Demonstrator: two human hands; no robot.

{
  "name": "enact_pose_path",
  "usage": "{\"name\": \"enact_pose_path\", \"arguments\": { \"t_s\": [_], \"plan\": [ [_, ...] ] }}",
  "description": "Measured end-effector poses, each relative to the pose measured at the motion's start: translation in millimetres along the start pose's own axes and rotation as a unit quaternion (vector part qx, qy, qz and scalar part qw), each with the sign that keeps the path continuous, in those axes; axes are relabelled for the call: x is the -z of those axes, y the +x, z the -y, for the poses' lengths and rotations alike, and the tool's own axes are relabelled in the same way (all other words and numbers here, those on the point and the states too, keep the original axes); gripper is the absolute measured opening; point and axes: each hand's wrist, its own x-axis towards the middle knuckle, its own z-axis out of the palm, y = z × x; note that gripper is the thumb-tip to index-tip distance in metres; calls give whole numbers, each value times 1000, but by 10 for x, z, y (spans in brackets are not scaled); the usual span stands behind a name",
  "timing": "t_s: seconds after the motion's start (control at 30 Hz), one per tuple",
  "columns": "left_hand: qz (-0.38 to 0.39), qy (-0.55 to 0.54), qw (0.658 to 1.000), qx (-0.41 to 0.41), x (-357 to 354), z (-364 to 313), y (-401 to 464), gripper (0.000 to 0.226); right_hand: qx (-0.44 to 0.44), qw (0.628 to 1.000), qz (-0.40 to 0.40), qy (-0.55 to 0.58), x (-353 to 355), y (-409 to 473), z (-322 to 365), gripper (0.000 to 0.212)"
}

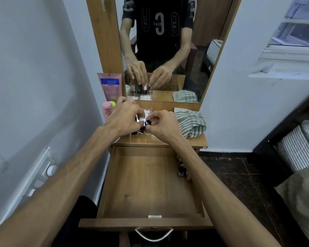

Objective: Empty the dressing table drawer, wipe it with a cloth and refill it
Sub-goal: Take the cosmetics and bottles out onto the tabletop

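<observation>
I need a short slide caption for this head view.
Both hands grip small bottles on the dressing table above the open drawer.

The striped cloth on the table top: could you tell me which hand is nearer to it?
Right. The right hand pinches a small bottle just left of the striped cloth; the left hand is farther left.

Both hands reach over the open drawer (146,184) to the worktop (150,140) of the dressing table. The left hand (127,120) pinches a white-capped little bottle (141,119); the right hand (165,124) pinches a black-capped bottle (147,124) just beside it, among a few other small bottles standing together. A striped cloth (190,122) lies bunched at the right of the worktop. A pink bottle (107,109) and a pink tube (110,86) stand at the left, by the mirror (168,41). Some small bottles (183,169) lie along the drawer's right wall.
</observation>
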Motion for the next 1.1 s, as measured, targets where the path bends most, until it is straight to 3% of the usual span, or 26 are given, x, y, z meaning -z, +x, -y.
{"name": "enact_pose_path", "arguments": {
  "t_s": [0.23,0.4,0.63,0.9,1.1],
  "plan": [
    [3,27,1000,-13,-29,7,36,23,15,1000,-1,-3,-25,-19,-46,30],
    [-44,-8,999,-29,-29,8,-57,30,17,1000,-5,18,80,-149,-133,40],
    [-163,-109,977,-83,-160,-412,-400,2,10,1000,-6,11,351,-637,-461,21],
    [12,-132,989,-71,-897,-1134,-870,9,-104,990,68,-66,627,-1302,-877,13],
    [70,-123,989,-38,-1215,-1480,-878,31,-88,978,69,-178,606,-1500,-1104,17]
  ]
}}
